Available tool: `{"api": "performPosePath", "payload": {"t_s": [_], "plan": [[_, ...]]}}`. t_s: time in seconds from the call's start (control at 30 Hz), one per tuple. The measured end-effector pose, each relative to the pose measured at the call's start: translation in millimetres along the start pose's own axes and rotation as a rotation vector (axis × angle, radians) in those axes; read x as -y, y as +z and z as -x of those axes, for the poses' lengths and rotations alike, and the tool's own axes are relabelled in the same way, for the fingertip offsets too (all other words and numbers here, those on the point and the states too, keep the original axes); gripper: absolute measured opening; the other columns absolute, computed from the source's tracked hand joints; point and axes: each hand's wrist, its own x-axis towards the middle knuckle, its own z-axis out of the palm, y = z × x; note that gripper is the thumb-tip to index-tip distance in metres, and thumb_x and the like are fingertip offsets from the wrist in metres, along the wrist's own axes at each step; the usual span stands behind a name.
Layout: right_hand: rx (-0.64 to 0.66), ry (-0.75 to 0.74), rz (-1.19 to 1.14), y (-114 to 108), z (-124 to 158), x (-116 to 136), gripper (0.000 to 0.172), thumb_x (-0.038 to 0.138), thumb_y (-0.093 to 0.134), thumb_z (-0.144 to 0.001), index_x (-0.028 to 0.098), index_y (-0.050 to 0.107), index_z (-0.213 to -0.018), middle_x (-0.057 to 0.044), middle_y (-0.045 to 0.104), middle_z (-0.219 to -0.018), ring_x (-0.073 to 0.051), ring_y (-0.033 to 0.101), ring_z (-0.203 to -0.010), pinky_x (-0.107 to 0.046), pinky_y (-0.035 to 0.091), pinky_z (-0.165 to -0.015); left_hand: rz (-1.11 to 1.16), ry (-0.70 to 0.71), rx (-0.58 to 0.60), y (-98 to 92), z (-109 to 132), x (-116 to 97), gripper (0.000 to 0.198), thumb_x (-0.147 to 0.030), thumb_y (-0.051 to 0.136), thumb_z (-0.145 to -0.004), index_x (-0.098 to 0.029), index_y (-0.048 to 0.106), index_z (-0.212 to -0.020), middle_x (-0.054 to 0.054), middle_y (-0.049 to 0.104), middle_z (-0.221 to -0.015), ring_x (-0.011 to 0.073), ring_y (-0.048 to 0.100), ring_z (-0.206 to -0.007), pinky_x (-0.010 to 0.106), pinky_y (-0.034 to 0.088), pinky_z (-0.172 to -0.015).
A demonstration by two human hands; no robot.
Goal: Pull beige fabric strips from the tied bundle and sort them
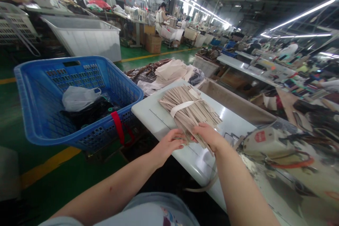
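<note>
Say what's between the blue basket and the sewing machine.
Head view: the white tabletop, bearing a bundle of beige strips, with the left hand and right hand at the bundle's near end.

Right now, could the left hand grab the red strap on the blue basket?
Probably yes: the red strap hangs on the blue basket's near side, and nothing seems to block the left hand's way.
</note>
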Motion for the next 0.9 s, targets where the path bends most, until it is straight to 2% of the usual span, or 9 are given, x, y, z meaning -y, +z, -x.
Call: {"api": "performPosePath", "payload": {"t_s": [0.07, 0.17, 0.27, 0.37, 0.47, 0.6, 0.7, 0.8, 0.9], "plan": [[0.096, 0.047, -0.17, 0, 10, -6, 0.018, 0.03, 0.049, -0.067, 0.016, 0.061, -0.068, -0.005, 0.064, -0.059, -0.016, 0.058, -0.052, -0.027, 0.047, -0.052, 0.07, -0.014, 0.04, 3.5, -3, 0, 0.04, -0.034, 0.072, -0.082, -0.016, 0.059, -0.115, 0.013, 0.065, -0.115, 0.0247, 0.064, -0.107, 0.039, 0.046, -0.095], [0.165, 0.095, -0.339, 13, 27, -20, 0.024, 0.035, 0.052, -0.066, 0.016, 0.063, -0.075, -0.004, 0.064, -0.058, -0.014, 0.057, -0.05, -0.024, 0.047, -0.051, 0.175, 0.014, 0.116, 6.7, -6, 3, 0.041, -0.046, 0.073, -0.084, -0.014, 0.062, -0.106, 0.012, 0.067, -0.103, 0.0219, 0.067, -0.09, 0.041, 0.05, -0.09], [0.21, 0.165, -0.555, 32, 45, -37, 0.024, 0.034, 0.059, -0.066, 0.015, 0.064, -0.079, -0.005, 0.068, -0.061, -0.014, 0.059, -0.052, -0.023, 0.048, -0.052, 0.202, -0.01, 0.078, 6.8, -7, 10, 0.043, -0.047, 0.078, -0.079, -0.011, 0.063, -0.096, 0.011, 0.068, -0.089, 0.0204, 0.066, -0.075, 0.04, 0.054, -0.08], [0.2, 0.2, -0.749, 45, 61, -49, 0.023, 0.032, 0.069, -0.067, 0.013, 0.067, -0.081, -0.008, 0.072, -0.068, -0.016, 0.066, -0.06, -0.024, 0.052, -0.059, 0.161, -0.067, 0.043, 5.0, -5, 16, 0.044, -0.044, 0.083, -0.073, -0.01, 0.064, -0.094, 0.01, 0.068, -0.082, 0.0192, 0.064, -0.068, 0.037, 0.055, -0.071], [0.157, 0.203, -0.747, 52, 73, -55, 0.032, 0.038, 0.074, -0.072, 0.013, 0.069, -0.091, -0.007, 0.072, -0.07, -0.017, 0.067, -0.062, -0.026, 0.053, -0.06, 0.106, -0.095, 0.088, 3.4, 0, 18, 0.045, -0.044, 0.082, -0.073, -0.009, 0.066, -0.096, 0.013, 0.07, -0.088, 0.0208, 0.065, -0.066, 0.037, 0.056, -0.065], [0.075, 0.186, -0.689, 61, 79, -58, 0.041, 0.046, 0.077, -0.072, 0.015, 0.068, -0.096, 0.0, 0.065, -0.062, -0.014, 0.057, -0.051, -0.024, 0.048, -0.049, 0.018, -0.127, 0.055, 1.9, 9, 13, 0.037, -0.037, 0.079, -0.073, -0.009, 0.068, -0.095, 0.013, 0.071, -0.091, 0.0234, 0.068, -0.077, 0.039, 0.057, -0.073], [0.047, 0.166, -0.694, 67, 80, -61, 0.041, 0.048, 0.079, -0.069, 0.015, 0.069, -0.091, -0.001, 0.065, -0.065, -0.013, 0.058, -0.054, -0.021, 0.045, -0.048, -0.005, -0.159, 0.018, 0.4, 15, 10, 0.023, -0.026, 0.069, -0.076, -0.011, 0.067, -0.094, 0.009, 0.07, -0.086, 0.0194, 0.066, -0.073, 0.036, 0.056, -0.072], [0.046, 0.194, -0.732, 70, 80, -65, 0.044, 0.051, 0.081, -0.067, 0.014, 0.07, -0.09, -0.003, 0.068, -0.069, -0.012, 0.059, -0.055, -0.02, 0.043, -0.048, 0.036, -0.236, -0.063, -1.6, 20, 9, 0.019, -0.012, 0.062, -0.071, -0.012, 0.064, -0.09, 0.007, 0.067, -0.079, 0.0161, 0.064, -0.073, 0.03, 0.055, -0.073], [0.076, 0.244, -0.753, 70, 80, -67, 0.051, 0.055, 0.083, -0.066, 0.013, 0.071, -0.093, -0.004, 0.068, -0.064, -0.011, 0.056, -0.051, -0.019, 0.041, -0.047, 0.152, -0.325, -0.142, -3.3, 22, 8, 0.019, -0.008, 0.062, -0.067, -0.012, 0.062, -0.086, 0.003, 0.06, -0.068, 0.0103, 0.056, -0.061, 0.02, 0.046, -0.056]]}}
